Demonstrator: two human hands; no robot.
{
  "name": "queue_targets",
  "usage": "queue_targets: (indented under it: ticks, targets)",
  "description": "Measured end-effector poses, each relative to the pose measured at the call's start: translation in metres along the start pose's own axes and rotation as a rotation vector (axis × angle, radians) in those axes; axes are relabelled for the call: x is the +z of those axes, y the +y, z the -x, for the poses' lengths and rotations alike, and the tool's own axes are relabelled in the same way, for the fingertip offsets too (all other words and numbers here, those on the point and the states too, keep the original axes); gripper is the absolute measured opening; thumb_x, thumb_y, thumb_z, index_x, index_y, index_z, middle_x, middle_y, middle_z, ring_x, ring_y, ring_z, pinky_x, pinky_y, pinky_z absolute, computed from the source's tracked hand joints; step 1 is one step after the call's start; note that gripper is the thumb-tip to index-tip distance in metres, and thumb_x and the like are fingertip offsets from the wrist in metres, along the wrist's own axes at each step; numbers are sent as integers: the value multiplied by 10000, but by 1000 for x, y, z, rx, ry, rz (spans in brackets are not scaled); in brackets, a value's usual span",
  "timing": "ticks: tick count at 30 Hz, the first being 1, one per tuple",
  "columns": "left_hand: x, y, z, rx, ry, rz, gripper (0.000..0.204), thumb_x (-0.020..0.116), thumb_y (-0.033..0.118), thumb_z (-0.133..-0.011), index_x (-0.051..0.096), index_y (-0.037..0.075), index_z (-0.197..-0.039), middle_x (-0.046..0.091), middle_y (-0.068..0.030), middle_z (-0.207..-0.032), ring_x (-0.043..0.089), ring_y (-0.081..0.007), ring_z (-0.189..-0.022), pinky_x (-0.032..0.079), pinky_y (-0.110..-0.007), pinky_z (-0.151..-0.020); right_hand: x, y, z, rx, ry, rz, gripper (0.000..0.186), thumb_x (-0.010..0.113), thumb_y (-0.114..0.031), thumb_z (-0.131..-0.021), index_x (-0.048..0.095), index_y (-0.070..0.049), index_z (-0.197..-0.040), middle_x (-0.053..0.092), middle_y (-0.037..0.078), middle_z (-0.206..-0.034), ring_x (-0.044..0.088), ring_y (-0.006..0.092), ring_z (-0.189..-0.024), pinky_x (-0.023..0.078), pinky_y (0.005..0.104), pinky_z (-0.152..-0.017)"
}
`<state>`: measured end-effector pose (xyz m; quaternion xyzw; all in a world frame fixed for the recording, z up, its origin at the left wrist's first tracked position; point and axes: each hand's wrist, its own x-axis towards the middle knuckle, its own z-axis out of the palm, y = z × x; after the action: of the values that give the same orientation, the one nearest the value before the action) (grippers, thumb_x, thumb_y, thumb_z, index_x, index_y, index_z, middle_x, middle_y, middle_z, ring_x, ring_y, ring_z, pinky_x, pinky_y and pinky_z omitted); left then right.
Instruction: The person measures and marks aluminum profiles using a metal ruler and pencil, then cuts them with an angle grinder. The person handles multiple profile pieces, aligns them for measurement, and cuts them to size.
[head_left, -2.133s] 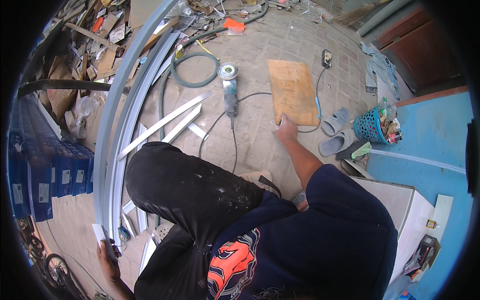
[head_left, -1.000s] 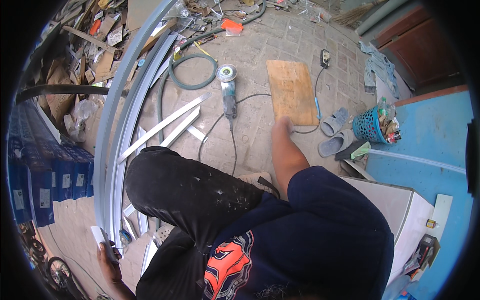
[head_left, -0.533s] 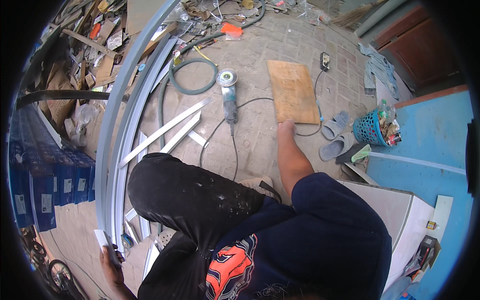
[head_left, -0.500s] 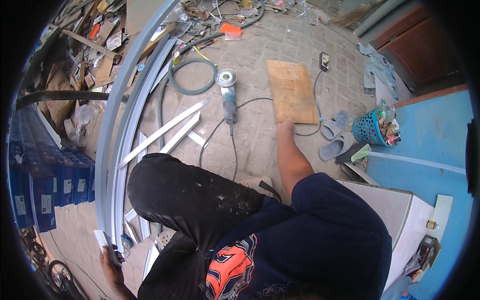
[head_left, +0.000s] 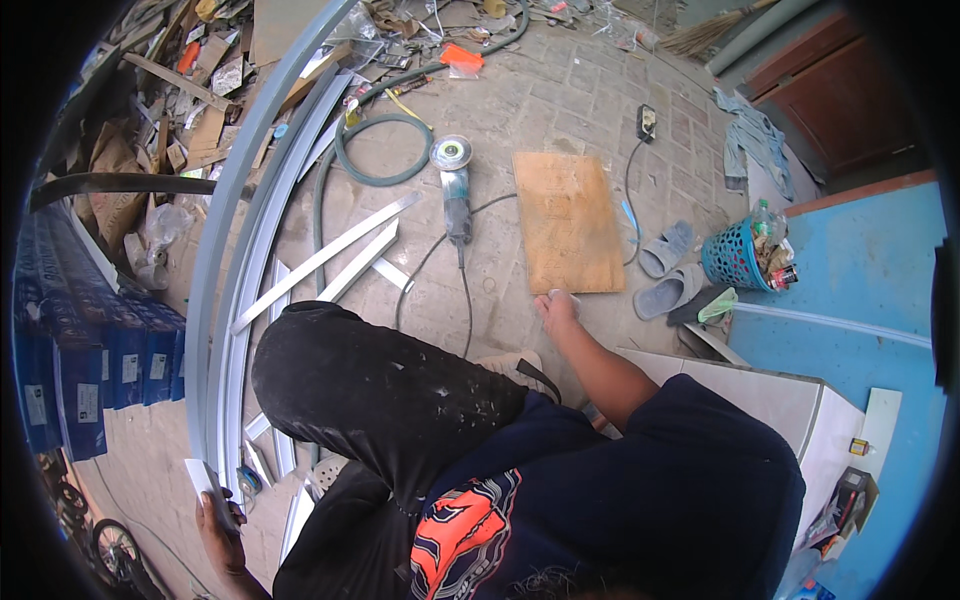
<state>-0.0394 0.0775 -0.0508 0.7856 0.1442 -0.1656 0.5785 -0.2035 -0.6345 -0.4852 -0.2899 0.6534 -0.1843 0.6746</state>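
My right hand (head_left: 557,310) is closed on the near edge of a rectangular brown wooden board (head_left: 570,222), which looks tilted over the paved ground. At the lower left, my left hand (head_left: 219,528) grips a short pale metal profile piece (head_left: 207,483). Just beside that hand lies a blue tape measure (head_left: 249,481). An angle grinder (head_left: 456,195) rests left of the board, its disc pointing away from me. Between the grinder and my knee lie cut white metal strips (head_left: 345,268).
Long grey metal profiles (head_left: 228,220) curve along the left, beside stacked blue boxes (head_left: 128,355). A hose (head_left: 385,183) coils beyond the strips. Grey slippers (head_left: 668,290) and a blue basket of rubbish (head_left: 728,255) stand right. Scrap (head_left: 205,130) covers the far left.
My right hand has drawn the wooden board toward me and slightly left, with its near edge lower in view. The left hand still holds the metal piece almost in place.
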Motion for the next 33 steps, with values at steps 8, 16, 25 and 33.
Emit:
queue_targets:
  ticks: [8,16,25,33]
  targets:
    - [-9,-8,1,5,14,20,528,608,510,-1125,620,11,-1297,659,-79,-1045,613,-130,-742,518,-295,-642,-14,17,103,-9,-57,286,302,550,-73,-1060,567,10,-1350,663,182,-1198,752,292,-1039,683,409,-775]
    - [-11,-13,4,-57,54,4,510,614,509,-1121,635,21,-1272,654,-75,-1033,602,-129,-742,504,-290,-641,41,-129,-52,-619,133,560,236,677,-209,-1050,726,-57,-1224,698,53,-771,676,169,-586,549,333,-516]
    - [3,6,-6,-110,96,-64,525,609,520,-1121,634,17,-1271,639,-69,-1028,588,-128,-764,501,-292,-652,70,-185,-143,-687,272,573,212,742,-198,-939,799,-70,-1099,795,91,-919,754,222,-753,592,382,-679]
    - [9,12,-20,-147,76,-94,539,580,521,-1134,614,13,-1314,636,-76,-1049,591,-124,-773,498,-292,-644,87,-195,-95,-803,187,721,294,699,-278,-980,811,-50,-1128,812,178,-1055,770,346,-1001,587,457,-910]
